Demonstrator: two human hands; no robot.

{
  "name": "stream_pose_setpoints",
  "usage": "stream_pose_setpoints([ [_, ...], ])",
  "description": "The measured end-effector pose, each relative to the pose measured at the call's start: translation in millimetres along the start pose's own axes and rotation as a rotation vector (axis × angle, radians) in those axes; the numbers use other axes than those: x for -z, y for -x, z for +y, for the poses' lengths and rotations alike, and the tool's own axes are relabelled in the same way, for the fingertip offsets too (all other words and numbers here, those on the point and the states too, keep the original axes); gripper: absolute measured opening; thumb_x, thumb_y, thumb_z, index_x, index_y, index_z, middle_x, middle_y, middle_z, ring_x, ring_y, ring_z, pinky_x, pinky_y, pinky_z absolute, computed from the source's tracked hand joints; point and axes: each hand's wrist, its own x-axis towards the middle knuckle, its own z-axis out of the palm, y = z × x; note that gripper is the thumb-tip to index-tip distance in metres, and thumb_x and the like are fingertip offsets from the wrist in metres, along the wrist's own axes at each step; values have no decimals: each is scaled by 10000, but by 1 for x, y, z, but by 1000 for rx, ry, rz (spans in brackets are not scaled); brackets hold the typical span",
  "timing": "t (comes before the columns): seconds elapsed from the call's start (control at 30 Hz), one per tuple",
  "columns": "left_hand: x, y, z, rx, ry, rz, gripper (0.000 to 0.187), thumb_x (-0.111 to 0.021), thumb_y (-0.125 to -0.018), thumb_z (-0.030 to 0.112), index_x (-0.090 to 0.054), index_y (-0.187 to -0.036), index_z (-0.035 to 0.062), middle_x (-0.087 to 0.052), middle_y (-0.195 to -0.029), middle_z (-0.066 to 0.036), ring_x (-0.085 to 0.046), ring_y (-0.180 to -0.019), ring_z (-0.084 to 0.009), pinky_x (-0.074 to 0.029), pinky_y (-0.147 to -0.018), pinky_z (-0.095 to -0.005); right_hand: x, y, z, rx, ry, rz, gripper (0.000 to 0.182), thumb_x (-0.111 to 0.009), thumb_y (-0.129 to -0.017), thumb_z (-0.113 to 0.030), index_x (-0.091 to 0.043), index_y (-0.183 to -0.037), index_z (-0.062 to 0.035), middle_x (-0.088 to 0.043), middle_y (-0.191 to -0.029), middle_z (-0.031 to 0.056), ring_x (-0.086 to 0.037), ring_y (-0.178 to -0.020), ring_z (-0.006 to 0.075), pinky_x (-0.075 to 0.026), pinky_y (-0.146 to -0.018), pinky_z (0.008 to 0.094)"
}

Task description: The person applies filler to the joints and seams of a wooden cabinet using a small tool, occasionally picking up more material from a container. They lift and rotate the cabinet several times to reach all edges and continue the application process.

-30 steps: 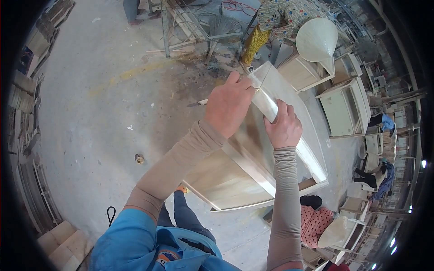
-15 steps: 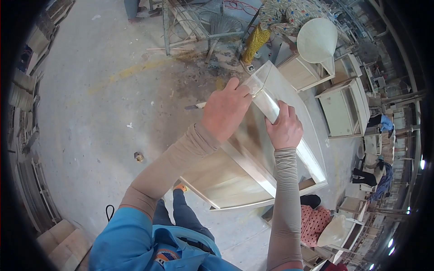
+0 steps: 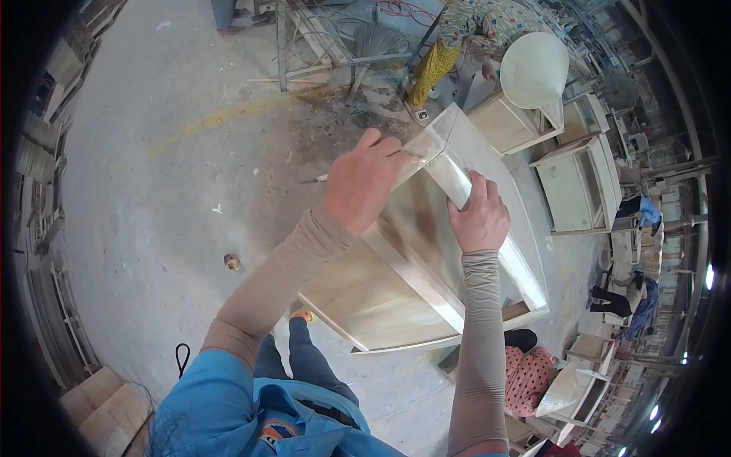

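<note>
My left hand (image 3: 359, 183) is closed around a thin tool (image 3: 314, 180). A narrow dark end of it sticks out on the left of the fist, while what lies between the fingers is hidden. This fist is just left of the upper corner joint of a pale wooden frame (image 3: 415, 280). My right hand (image 3: 480, 214) is wrapped round the light rail of that frame, a little below the same corner. The frame is a cabinet-like piece with a curved lower edge, standing tilted in view before my legs.
A person in a conical hat (image 3: 534, 70) bends over a wooden cabinet (image 3: 509, 126). Another cabinet (image 3: 576, 186) stands at right. A person in a dotted pink top (image 3: 527, 381) is at lower right. Metal racks (image 3: 282, 46) and wires stand at the top; wooden boards (image 3: 106, 411) lie lower left.
My left hand has moved left, away from the corner joint, with the thin tool in it. My right hand keeps its hold on the rail. The hatted person's hand now shows beside the cabinet.
</note>
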Motion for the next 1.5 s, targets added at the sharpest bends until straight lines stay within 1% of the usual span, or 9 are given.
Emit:
stream_pose_setpoints([
  [0.4,-15,-17,-1,-82,70,109,131,-679,-763,114,-692,-892,129,-575,-828,3,-544,-836,-216,-513,-665,-332,-4,-1,4,7,11,10,569,-830,-655,-234,-590,-1165,-160,-635,-974,72,-658,-808,302,-528,-681,418],
  [0.6,-19,-23,-1,-117,14,82,125,-657,-753,130,-688,-874,135,-544,-811,9,-537,-839,-201,-521,-647,-313,-5,-1,5,8,22,17,565,-830,-657,-242,-589,-1162,-161,-634,-969,70,-658,-799,306,-528,-674,419],
  [0.9,-11,-14,-2,-145,-36,-65,152,-590,-773,108,-686,-887,136,-533,-823,3,-527,-844,-195,-533,-661,-301,-4,-2,4,3,24,19,562,-829,-659,-247,-591,-1161,-162,-633,-965,71,-659,-800,305,-529,-674,414],
  [1.0,-6,-10,-10,-134,-17,-156,148,-612,-772,106,-687,-896,135,-547,-833,4,-528,-866,-203,-525,-666,-322,-4,-2,4,6,24,23,566,-829,-658,-249,-589,-1164,-165,-634,-967,72,-659,-804,308,-529,-678,417],
  [1.1,-12,1,-16,-51,151,-101,166,-658,-773,85,-709,-925,124,-590,-881,2,-540,-863,-222,-507,-665,-329,-5,-3,4,7,20,18,574,-829,-655,-249,-586,-1169,-167,-634,-970,73,-659,-808,310,-530,-682,419],
  [1.2,-28,11,-25,51,378,105,187,-699,-793,61,-730,-970,112,-621,-927,-2,-555,-830,-188,-478,-655,-297,-4,-2,3,7,30,9,564,-826,-649,-239,-586,-1153,-156,-632,-979,71,-660,-813,291,-529,-689,412],
  [1.3,-49,21,-19,341,723,164,174,-698,-834,56,-738,-998,101,-624,-925,-6,-550,-766,-124,-451,-641,-247,-3,-2,2,8,47,5,559,-825,-642,-232,-587,-1142,-152,-633,-982,69,-662,-813,284,-530,-693,408],
  [1.4,-67,30,-6,505,876,210,149,-696,-859,61,-738,-996,100,-611,-900,5,-531,-747,-71,-431,-620,-219,-4,-2,2,2,56,5,568,-828,-630,-226,-587,-1140,-153,-634,-982,69,-661,-812,286,-531,-696,409],
  [1.5,-80,35,10,539,877,300,151,-697,-859,44,-738,-996,92,-609,-892,4,-537,-727,-65,-431,-608,-209,-5,-2,3,11,47,21,570,-826,-650,-250,-591,-1159,-153,-636,-983,77,-659,-803,313,-533,-681,423],
])
